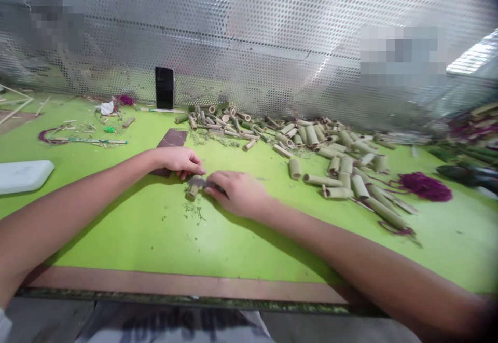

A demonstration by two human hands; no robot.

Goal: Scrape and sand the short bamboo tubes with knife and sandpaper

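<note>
My left hand is closed, its fingertips at the far end of a short bamboo piece. In my right hand is a small knife with a grey metal blade; the fingers wrap round its handle and hide most of it. The blade lies across the bamboo piece. Green-brown shavings are scattered on the green tabletop just in front of it. Under and behind my left wrist lies a flat brown strip.
Many cut bamboo tubes are heaped at the back and right. Purple yarn lies to the right. A phone stands upright against the perforated metal screen. At the left are a white case and a green-and-white stick.
</note>
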